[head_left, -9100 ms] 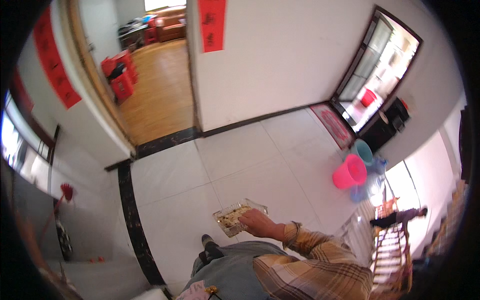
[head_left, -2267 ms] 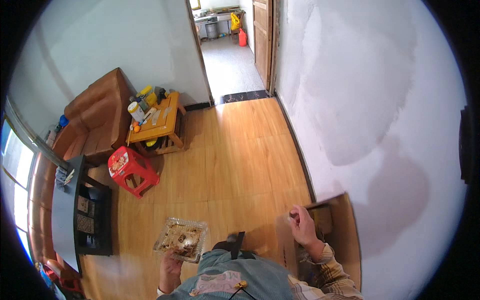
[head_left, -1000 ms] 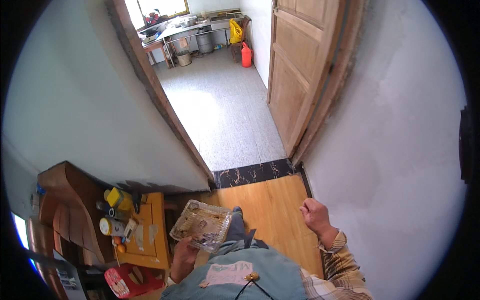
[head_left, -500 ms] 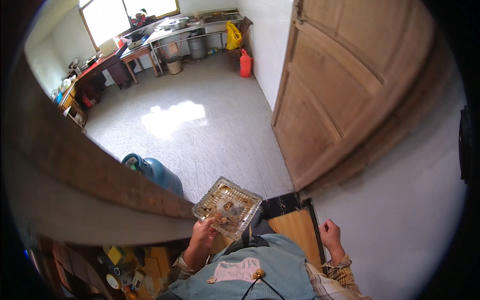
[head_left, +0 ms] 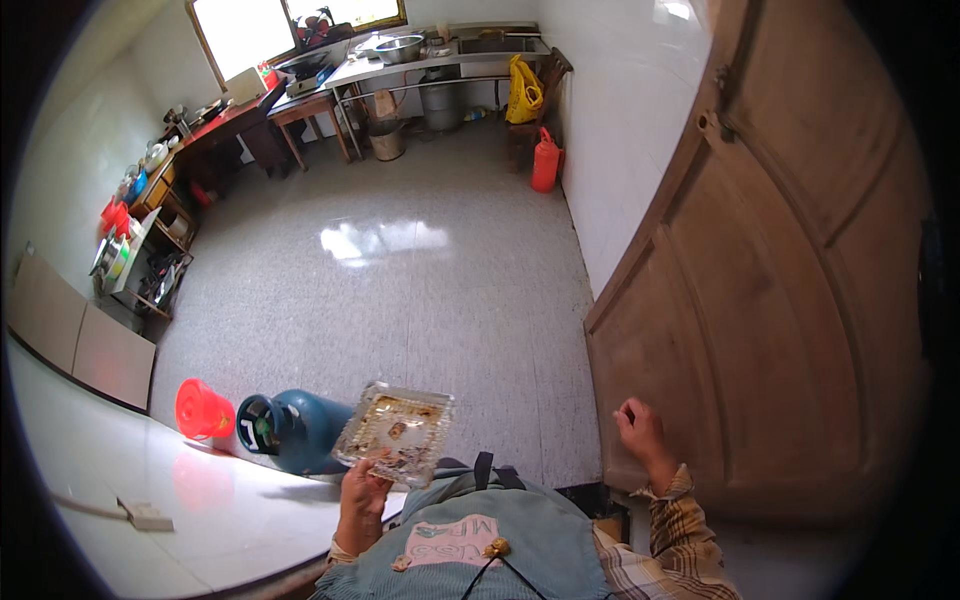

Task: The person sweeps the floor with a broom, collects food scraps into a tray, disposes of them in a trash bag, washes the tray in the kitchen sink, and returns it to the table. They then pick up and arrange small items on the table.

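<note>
My left hand (head_left: 362, 497) grips the near edge of a square clear glass dish (head_left: 418, 408) with a ribbed rim. Brown stains and dark crumbs cover the inside of the dish, which is held out in front of my waist. My right hand (head_left: 642, 432) hangs in the air to the right, near the wooden door (head_left: 760, 370). Its fingers are curled in, and I see nothing in them. I wear a teal apron (head_left: 540, 530) over plaid sleeves.
A blue-green gas cylinder (head_left: 300, 430) and a red bucket (head_left: 205, 408) stand left of the dish. Along the far wall runs a metal counter (head_left: 350, 72) with a steel basin (head_left: 400, 48). A red jug (head_left: 545, 162) sits by the right wall. Grey floor (head_left: 480, 270) lies ahead.
I have moved forward through the doorway into the room. The red bucket and left wall have come into view. The dish, still in my left hand, has shifted left in the picture.
</note>
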A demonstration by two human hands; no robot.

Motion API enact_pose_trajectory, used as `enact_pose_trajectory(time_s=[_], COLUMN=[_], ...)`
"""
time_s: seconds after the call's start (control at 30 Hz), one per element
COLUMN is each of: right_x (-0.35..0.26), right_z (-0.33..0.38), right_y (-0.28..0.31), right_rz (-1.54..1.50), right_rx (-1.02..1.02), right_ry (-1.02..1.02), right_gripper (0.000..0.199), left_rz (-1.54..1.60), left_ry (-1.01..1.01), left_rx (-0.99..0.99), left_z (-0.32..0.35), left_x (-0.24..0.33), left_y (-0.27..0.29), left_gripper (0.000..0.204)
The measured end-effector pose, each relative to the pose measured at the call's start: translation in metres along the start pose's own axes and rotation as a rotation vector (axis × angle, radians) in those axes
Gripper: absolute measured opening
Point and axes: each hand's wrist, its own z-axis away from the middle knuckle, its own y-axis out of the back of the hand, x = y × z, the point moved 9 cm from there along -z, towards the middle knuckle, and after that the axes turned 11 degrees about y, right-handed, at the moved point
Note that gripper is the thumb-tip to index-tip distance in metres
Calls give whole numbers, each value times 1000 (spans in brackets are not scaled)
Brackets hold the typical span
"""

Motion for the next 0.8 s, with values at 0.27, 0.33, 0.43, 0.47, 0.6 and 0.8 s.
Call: enact_pose_trajectory(time_s=[0.27, 0.33, 0.43, 0.47, 0.6, 0.8], right_x=[-37, -19, 28, 30, 81, 179], right_z=[-222, -262, -300, -295, -337, -420], right_y=[-13, -17, -21, -20, -32, -42], right_rz=[27, 50, 78, 5, -237, -395], right_rx=[52, 56, 81, 101, 163, 333], right_ry=[148, 104, 12, -88, -350, -530], right_gripper=[15, 16, 17, 17, 15, 17], left_rz=[64, 52, 71, 59, 28, -15], left_ry=[-40, -81, -63, -36, 0, 10], left_rx=[92, 76, 57, 24, -26, -29], left_z=[-114, -151, -210, -219, -294, -402], left_x=[110, 137, 173, 187, 234, 281], left_y=[-31, -63, -119, -132, -208, -309], left_gripper=[29, 31, 33, 34, 42, 35])
